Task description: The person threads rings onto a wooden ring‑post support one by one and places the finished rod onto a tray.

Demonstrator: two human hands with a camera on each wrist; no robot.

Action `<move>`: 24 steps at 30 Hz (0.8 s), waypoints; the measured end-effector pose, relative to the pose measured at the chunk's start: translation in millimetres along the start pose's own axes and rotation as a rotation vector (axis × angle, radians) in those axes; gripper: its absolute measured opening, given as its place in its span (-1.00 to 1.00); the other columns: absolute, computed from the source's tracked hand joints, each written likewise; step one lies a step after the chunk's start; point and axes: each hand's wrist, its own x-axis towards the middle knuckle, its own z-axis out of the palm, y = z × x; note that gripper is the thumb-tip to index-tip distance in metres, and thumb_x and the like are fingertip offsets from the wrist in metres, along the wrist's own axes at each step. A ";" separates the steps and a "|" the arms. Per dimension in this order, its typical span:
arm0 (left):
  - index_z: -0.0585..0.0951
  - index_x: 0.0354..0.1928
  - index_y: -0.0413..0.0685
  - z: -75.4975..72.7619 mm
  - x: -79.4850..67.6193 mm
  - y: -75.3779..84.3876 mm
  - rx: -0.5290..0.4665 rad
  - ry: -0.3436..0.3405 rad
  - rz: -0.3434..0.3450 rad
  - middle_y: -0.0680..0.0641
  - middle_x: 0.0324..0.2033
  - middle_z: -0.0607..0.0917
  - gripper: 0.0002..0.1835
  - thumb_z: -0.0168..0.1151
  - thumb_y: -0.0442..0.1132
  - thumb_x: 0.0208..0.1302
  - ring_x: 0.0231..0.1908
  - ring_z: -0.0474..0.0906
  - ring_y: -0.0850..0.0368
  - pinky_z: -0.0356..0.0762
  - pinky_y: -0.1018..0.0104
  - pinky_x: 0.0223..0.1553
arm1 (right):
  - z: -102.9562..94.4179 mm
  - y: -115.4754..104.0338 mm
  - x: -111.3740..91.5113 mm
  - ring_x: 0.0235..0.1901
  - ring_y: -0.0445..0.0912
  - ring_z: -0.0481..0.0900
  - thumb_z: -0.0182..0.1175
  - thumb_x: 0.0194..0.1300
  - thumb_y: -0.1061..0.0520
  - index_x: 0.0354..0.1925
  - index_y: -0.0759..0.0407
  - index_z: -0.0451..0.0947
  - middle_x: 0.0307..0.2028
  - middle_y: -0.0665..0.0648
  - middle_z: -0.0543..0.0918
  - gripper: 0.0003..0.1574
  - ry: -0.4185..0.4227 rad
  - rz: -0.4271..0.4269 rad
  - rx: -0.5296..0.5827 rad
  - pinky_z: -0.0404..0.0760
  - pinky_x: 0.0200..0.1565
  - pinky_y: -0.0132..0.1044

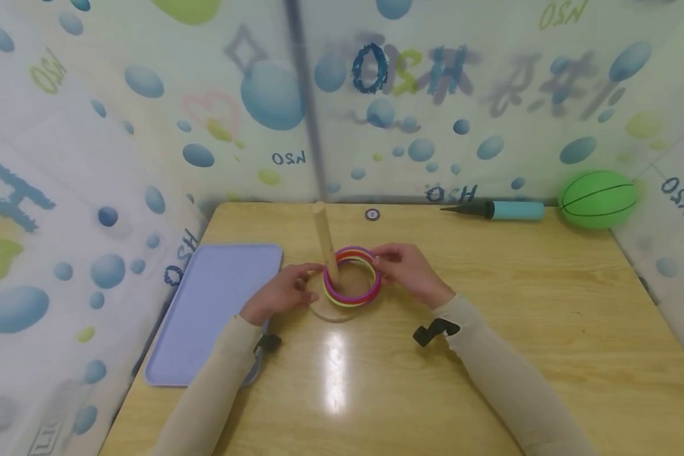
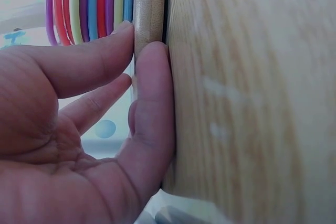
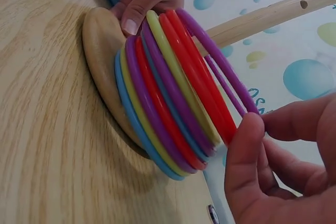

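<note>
Several coloured rings (image 3: 157,87) are stacked around a wooden peg (image 1: 323,240) on a round wooden base (image 3: 100,40). My left hand (image 1: 279,292) grips the edge of that base, fingertips right at its rim and close to the lowest rings in the left wrist view. With thumb and fingers, my right hand (image 1: 413,269) pinches the topmost purple ring (image 3: 215,51). This ring is tilted, its pinched side raised slightly from the red rings below it, and the peg still passes through it.
A lavender tray (image 1: 216,316) lies left of the base, partly under the left forearm. Behind, a small dark roll (image 1: 372,215) and a blue pump with a black nozzle (image 1: 515,210) lie near the wooden table's far edge. A green ball (image 1: 598,199) sits at the far right corner.
</note>
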 end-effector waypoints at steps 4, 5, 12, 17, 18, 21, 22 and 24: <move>0.48 0.50 -0.04 -1.2 0.9 -0.6 -0.005 -0.001 0.019 -0.40 0.10 0.63 -0.31 0.41 -0.38 0.33 -0.42 0.61 0.14 0.61 0.27 -0.36 | -0.6 1.2 0.4 -0.21 -0.13 0.72 0.25 0.51 0.23 0.23 0.39 0.63 0.10 0.43 0.72 -0.59 0.003 0.006 -0.014 0.80 -0.10 -0.17; 0.48 0.49 -0.04 -1.5 0.8 -0.7 -0.008 -0.004 0.019 -0.40 0.09 0.63 -0.31 0.41 -0.38 0.33 -0.42 0.60 0.14 0.61 0.27 -0.36 | -0.5 1.9 0.7 -0.19 -0.13 0.72 0.25 0.51 0.23 0.23 0.39 0.63 0.11 0.42 0.72 -0.59 0.005 0.009 -0.017 0.80 -0.08 -0.16; 0.48 0.50 -0.02 -3.2 1.6 1.1 0.002 0.000 0.002 -0.39 0.12 0.62 -0.30 0.43 -0.34 0.33 -0.37 0.62 0.14 0.60 0.26 -0.31 | -2.1 7.0 2.7 -0.04 -0.10 0.72 0.30 0.48 0.17 0.17 0.29 0.71 0.11 0.30 0.77 -0.63 0.034 0.001 -0.116 0.76 0.00 -0.23; 0.47 0.51 -0.02 -5.3 -1.4 5.9 0.001 0.008 -0.040 -0.40 0.21 0.60 -0.28 0.46 -0.26 0.32 -0.20 0.67 0.06 0.61 0.25 -0.21 | -4.6 8.5 2.6 -0.04 -0.08 0.72 0.32 0.48 0.13 0.19 0.29 0.70 0.11 0.30 0.77 -0.60 0.030 0.003 -0.140 0.75 0.03 -0.21; 0.47 0.51 -0.02 -5.6 -2.3 6.5 0.000 0.009 -0.046 -0.39 0.22 0.60 -0.28 0.47 -0.24 0.32 -0.14 0.68 0.03 0.62 0.25 -0.18 | -4.9 8.4 2.4 -0.07 -0.08 0.72 0.32 0.48 0.13 0.20 0.30 0.69 0.09 0.30 0.77 -0.58 0.029 0.002 -0.140 0.75 0.03 -0.18; 0.47 0.50 -0.03 -6.4 -5.5 7.5 0.030 0.023 -0.055 -0.36 0.23 0.61 -0.28 0.47 -0.17 0.33 0.01 0.68 -0.06 0.63 0.15 -0.03 | -5.4 8.0 2.4 -0.17 -0.09 0.69 0.31 0.47 0.13 0.20 0.30 0.68 0.03 0.30 0.77 -0.58 0.043 0.000 -0.142 0.75 -0.01 -0.10; 0.47 0.50 -0.03 -6.6 -6.7 7.7 0.038 0.030 -0.060 -0.35 0.23 0.62 -0.29 0.47 -0.14 0.34 0.05 0.67 -0.08 0.63 0.12 0.03 | -5.6 7.5 2.5 -0.21 -0.09 0.67 0.31 0.47 0.13 0.20 0.30 0.67 0.01 0.30 0.77 -0.58 0.047 -0.005 -0.138 0.75 -0.02 -0.07; 0.48 0.49 -0.05 -8.1 -10.0 8.9 0.055 0.043 -0.067 -0.34 0.24 0.63 -0.31 0.45 -0.12 0.36 0.12 0.65 -0.13 0.61 0.04 0.13 | -5.3 5.7 2.8 -0.21 -0.09 0.68 0.30 0.46 0.15 0.18 0.30 0.67 -0.01 0.28 0.76 -0.60 0.051 -0.022 -0.132 0.75 -0.03 -0.05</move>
